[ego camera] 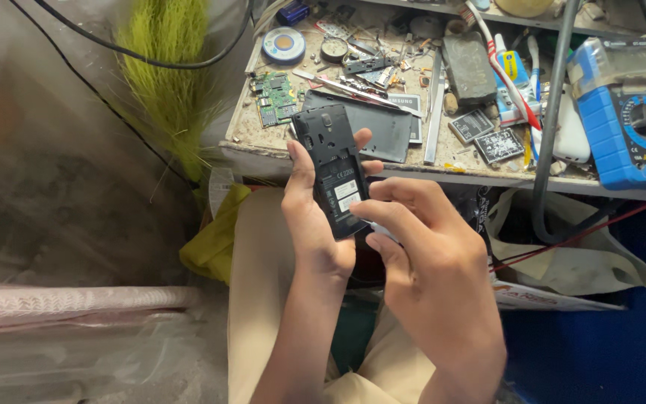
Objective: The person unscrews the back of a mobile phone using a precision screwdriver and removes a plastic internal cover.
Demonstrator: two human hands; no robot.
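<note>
My left hand [310, 224] grips a black mobile phone [332, 161] upright, its back cover off and the inner frame with white labels facing me. The thumb lies along the phone's left edge and the fingertips wrap its right edge. My right hand [431, 258] is at the phone's lower right corner, thumb and forefinger touching it there. Both hands are above my lap in beige trousers, just in front of a cluttered workbench [263, 153].
On the workbench lie a dark flat phone cover [383, 131], a green circuit board [276, 97], phone batteries [487, 136], a solder reel [283, 45], tools and a blue multimeter [629, 123]. A green broom [170, 82] leans at left; a yellow cloth [214, 236] and bags [562, 254] hang below.
</note>
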